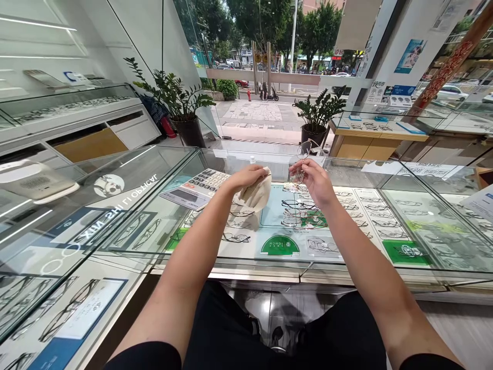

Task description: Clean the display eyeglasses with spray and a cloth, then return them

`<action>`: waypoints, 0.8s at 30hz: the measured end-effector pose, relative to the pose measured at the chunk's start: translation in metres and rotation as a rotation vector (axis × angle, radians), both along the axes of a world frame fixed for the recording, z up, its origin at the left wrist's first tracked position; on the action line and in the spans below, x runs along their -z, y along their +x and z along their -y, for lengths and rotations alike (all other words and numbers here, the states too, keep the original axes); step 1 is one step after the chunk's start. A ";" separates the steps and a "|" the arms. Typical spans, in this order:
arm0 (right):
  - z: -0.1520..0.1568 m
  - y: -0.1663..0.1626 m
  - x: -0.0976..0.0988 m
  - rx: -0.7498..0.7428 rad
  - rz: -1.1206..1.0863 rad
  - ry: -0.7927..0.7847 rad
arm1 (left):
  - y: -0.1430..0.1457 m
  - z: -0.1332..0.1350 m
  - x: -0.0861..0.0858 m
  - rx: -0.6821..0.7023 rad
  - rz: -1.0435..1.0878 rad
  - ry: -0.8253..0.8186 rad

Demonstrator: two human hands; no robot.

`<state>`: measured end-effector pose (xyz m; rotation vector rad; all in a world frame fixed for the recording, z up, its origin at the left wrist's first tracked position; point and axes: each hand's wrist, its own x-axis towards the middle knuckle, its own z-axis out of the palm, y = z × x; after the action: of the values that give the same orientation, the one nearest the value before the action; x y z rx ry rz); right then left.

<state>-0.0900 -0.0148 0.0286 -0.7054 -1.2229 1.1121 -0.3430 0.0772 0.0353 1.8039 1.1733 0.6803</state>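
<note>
My left hand (248,177) is closed on a beige cloth (257,192), which hangs down from the fingers over the glass display counter (269,160). To its right, my right hand (313,174) pinches a pair of thin-framed eyeglasses (304,149) and holds it up above the counter. The lenses are clear and the frame's outline is faint against the background. Cloth and eyeglasses are apart. A large calculator (196,187) lies on the glass just left of my left hand.
Rows of eyeglass frames (300,205) lie under the glass, with a green semicircular sign (280,245) near the front edge. A beige device (36,182) sits at the left. Beyond the counter stand two potted plants (188,131). Another display case (379,126) is at the right.
</note>
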 end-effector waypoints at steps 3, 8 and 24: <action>0.000 0.000 0.000 -0.002 -0.010 -0.005 | 0.001 0.004 -0.004 0.049 0.234 -0.113; 0.001 -0.001 0.001 -0.002 -0.002 0.004 | 0.004 0.009 -0.013 0.034 0.516 -0.210; -0.001 -0.001 0.002 0.016 0.009 0.028 | 0.030 0.034 -0.015 0.233 0.620 -0.302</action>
<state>-0.0909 -0.0140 0.0268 -0.6981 -1.2367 1.0775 -0.3135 0.0433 0.0506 1.3082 0.5997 0.7985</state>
